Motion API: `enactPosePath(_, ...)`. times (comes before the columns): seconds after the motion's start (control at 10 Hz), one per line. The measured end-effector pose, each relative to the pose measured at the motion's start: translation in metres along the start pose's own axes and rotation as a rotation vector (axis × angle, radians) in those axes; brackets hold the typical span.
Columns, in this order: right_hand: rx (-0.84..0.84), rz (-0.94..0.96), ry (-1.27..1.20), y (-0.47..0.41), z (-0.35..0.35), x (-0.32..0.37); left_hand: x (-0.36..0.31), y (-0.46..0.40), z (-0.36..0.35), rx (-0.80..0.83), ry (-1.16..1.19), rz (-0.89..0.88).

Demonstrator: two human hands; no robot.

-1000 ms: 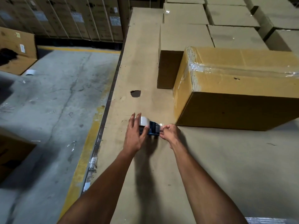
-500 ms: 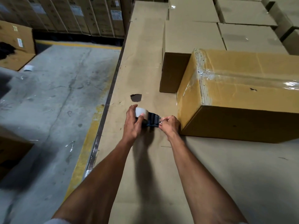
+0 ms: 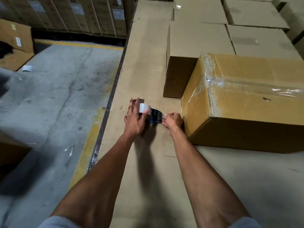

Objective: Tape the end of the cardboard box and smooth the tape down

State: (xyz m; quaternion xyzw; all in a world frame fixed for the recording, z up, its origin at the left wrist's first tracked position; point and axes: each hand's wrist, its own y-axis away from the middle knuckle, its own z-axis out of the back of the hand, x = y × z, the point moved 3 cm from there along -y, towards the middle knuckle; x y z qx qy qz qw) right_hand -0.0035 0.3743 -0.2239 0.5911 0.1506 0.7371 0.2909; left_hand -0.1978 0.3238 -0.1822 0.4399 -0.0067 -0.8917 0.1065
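Left hand [image 3: 135, 117] clasps clear tape roll in blue dispenser [image 3: 150, 113] | right hand [image 3: 173, 120] pinches tape's free end | yellow-brown cardboard box [image 3: 246, 102] at 2 o'clock | I'd pull taut, centre on end seam, press firmly.

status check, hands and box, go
Left hand grip on tape dispenser. Right hand pinching tape end beside cardboard box. Box end not yet taped here. Nothing in the way.
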Motion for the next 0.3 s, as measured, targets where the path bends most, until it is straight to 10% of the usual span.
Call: enactPosePath(0.3,-0.149,0.163,0.372,0.104,0.028,0.054,-0.025,0.026,0.024,-0.107,-0.085,-0.016)
